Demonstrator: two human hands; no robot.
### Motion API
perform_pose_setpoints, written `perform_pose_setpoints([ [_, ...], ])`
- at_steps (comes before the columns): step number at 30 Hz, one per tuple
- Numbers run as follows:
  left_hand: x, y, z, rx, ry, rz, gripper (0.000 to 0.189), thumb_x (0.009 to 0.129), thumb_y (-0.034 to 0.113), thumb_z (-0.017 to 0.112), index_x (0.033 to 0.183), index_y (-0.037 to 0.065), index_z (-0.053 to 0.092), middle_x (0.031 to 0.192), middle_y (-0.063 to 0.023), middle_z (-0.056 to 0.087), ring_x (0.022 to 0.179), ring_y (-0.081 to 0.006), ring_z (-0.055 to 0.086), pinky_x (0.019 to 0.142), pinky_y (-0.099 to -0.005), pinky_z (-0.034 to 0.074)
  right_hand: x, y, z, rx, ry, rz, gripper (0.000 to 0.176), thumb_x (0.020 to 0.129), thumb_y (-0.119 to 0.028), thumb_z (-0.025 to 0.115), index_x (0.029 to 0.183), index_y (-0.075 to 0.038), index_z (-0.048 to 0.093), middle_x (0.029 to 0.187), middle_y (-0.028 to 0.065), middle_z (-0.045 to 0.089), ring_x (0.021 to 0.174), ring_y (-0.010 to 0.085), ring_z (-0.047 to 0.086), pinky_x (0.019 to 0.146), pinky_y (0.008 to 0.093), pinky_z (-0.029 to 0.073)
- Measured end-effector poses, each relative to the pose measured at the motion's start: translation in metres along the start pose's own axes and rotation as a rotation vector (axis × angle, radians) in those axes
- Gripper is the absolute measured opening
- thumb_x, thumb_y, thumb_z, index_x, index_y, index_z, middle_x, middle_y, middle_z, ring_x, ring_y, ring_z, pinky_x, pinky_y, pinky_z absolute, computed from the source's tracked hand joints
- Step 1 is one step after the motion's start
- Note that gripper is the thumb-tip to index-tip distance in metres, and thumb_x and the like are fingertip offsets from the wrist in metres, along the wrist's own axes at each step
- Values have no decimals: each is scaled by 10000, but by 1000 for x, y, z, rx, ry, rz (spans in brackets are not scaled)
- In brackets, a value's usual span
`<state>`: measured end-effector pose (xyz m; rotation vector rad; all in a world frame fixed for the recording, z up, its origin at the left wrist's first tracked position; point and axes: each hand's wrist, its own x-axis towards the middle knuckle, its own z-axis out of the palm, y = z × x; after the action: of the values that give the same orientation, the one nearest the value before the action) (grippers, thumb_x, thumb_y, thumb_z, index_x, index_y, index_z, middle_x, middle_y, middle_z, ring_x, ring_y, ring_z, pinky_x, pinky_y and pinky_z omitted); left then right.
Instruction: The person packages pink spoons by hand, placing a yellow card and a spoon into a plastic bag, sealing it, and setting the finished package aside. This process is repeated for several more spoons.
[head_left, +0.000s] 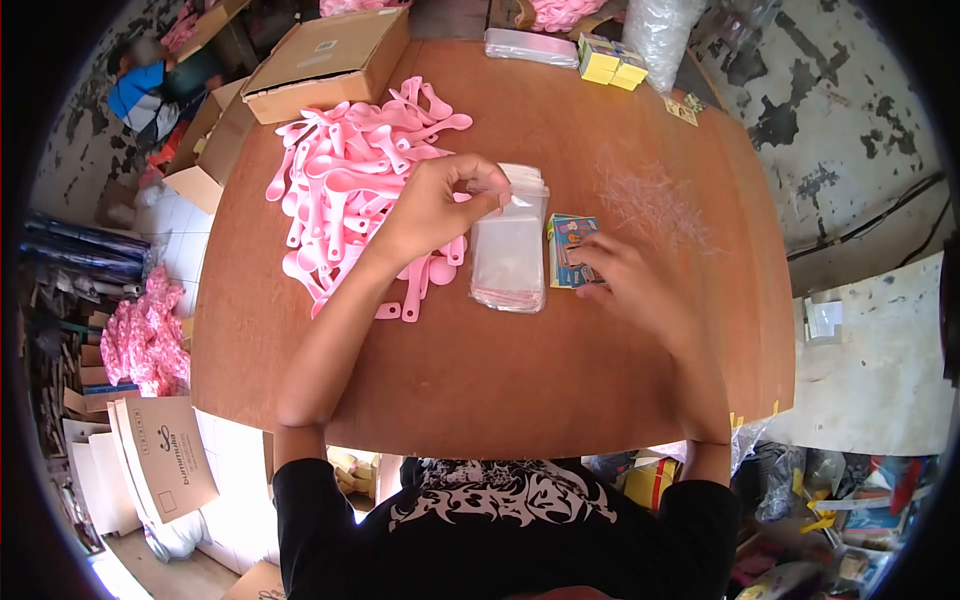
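A stack of clear plastic bags [508, 262] lies at the middle of the table. Above its upper end, my left hand [450, 205] is closed in a pinch on the edge of a plastic bag; how far that bag is lifted is hard to make out. To the right of the bags sits a small stack of colourful printed cards [568, 238]. My right hand [630, 285] reaches over these cards, fingers and thumb apart, fingertips at the top card's right side. Left of the bags is a large heap of pink plastic spoons [340, 185], partly behind my left forearm.
Thin clear plastic strips [655, 205] are scattered at the right. Along the far edge stand a cardboard box [325, 60], a pack of plastic sleeves [530, 47], yellow card bundles [612, 62] and a plastic-wrapped roll [662, 40]. A person [150, 95] is at the far left.
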<state>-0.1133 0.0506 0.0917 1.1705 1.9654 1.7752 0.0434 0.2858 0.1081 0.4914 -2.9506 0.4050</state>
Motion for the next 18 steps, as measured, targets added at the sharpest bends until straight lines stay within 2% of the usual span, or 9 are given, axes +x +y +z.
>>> perform_pose_setpoints([
  [2, -1, 8, 0, 28, 39, -41, 103, 873, -30, 663, 976, -21, 665, 944, -53, 681, 888, -109, 643, 789, -256, 522, -7, -6, 8, -15, 44, 18, 247, 751, -113, 763, 967, -35, 672, 1014, 109, 665, 852, 322, 646, 749, 407, 528],
  [7, -1, 7, 5, -124, 87, -47, 189, 884, -3, 669, 1069, -30, 646, 947, -73, 700, 868, -101, 647, 772, -250, 531, -15, 1, 18, 94, 99, 88, 238, 739, -90, 767, 951, -23, 682, 1040, 120, 682, 860, 325, 655, 752, 405, 527],
  [10, -2, 15, 6, -181, 119, -51, 266, 885, 3, 670, 1142, -43, 619, 946, -95, 716, 852, -109, 658, 756, -260, 541, -15, 9, 17, 158, 170, 3, 181, 760, -65, 741, 920, -10, 676, 981, 137, 691, 835, 326, 654, 733, 397, 524],
  [12, -3, 19, 5, -188, 130, -82, 298, 884, 0, 670, 1170, -49, 604, 964, -112, 720, 857, -116, 664, 759, -263, 543, -13, 3, 2, 67, 201, 103, 114, 809, -68, 708, 900, -7, 677, 878, 131, 693, 756, 327, 651, 688, 392, 519],
  [13, -3, 18, 6, -188, 161, -79, 303, 882, -1, 670, 1174, -48, 602, 959, -115, 723, 853, -119, 667, 763, -260, 542, -10, -3, -10, 66, 202, 95, 114, 809, -68, 708, 900, -7, 677, 878, 131, 693, 756, 327, 651, 688, 392, 519],
  [15, -5, 19, 5, -187, 196, -76, 308, 881, -2, 670, 1177, -48, 601, 953, -118, 726, 849, -121, 671, 767, -258, 541, -6, -14, -32, 99, 530, 140, 105, 848, -82, 690, 924, -10, 678, 856, 144, 685, 720, 306, 653, 659, 363, 511],
  [16, -5, 20, 4, -144, 178, -109, 322, 872, -1, 682, 1180, -36, 598, 959, -113, 726, 850, -111, 668, 757, -243, 533, -5, -14, -36, 242, 592, 146, 99, 895, -77, 668, 931, 15, 668, 821, 114, 690, 691, 202, 655, 630, 296, 497],
  [17, -5, 21, 4, -102, 157, -141, 336, 862, -1, 693, 1183, -25, 595, 964, -107, 725, 851, -101, 665, 747, -228, 525, -2, -16, -39, 242, 594, 145, 99, 895, -77, 668, 931, 15, 668, 821, 114, 690, 691, 202, 655, 630, 296, 497],
  [18, -6, 26, 4, -102, 155, -139, 336, 862, -1, 693, 1183, -25, 595, 964, -107, 725, 851, -101, 665, 747, -228, 525, 2, -17, -43, 423, 671, 107, 100, 908, -64, 657, 938, 32, 664, 814, 88, 683, 707, 148, 637, 624, 267, 486],
])
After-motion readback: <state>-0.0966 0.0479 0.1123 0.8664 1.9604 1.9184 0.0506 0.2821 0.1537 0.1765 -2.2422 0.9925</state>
